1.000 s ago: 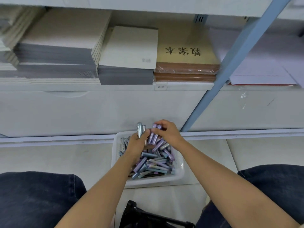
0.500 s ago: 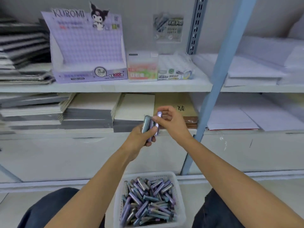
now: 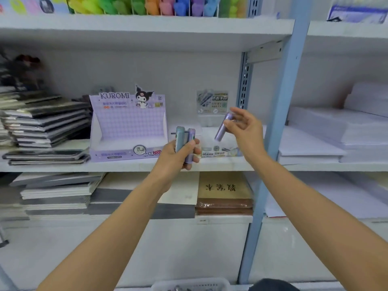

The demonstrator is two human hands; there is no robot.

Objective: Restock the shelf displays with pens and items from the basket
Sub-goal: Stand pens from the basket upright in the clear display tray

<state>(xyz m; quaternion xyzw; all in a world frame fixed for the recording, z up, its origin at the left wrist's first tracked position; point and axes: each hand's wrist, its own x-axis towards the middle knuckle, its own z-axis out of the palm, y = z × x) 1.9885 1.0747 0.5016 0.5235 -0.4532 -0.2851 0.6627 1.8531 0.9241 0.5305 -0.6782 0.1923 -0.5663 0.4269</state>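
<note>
Left forearm (image 3: 117, 227) and right forearm (image 3: 315, 206): bare along their whole visible length, with no sleeve edge in frame. Left hand (image 3: 178, 156) and right hand (image 3: 245, 131): bare wrists and fingers. Near edge, right of centre: rounded patch of dark fabric (image 3: 270, 285), garment type indeterminate.

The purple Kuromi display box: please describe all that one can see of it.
The display box looks like printed cardboard, lilac with a checked pattern. It has a tall back panel with KUROMI and a cartoon figure, sloping sides and a low front wall marked 2B 0.5. It stands upright on the shelf, beside stacked notebooks. No goods show inside. The left hand, gripping tubes, hides its front right corner.
</note>
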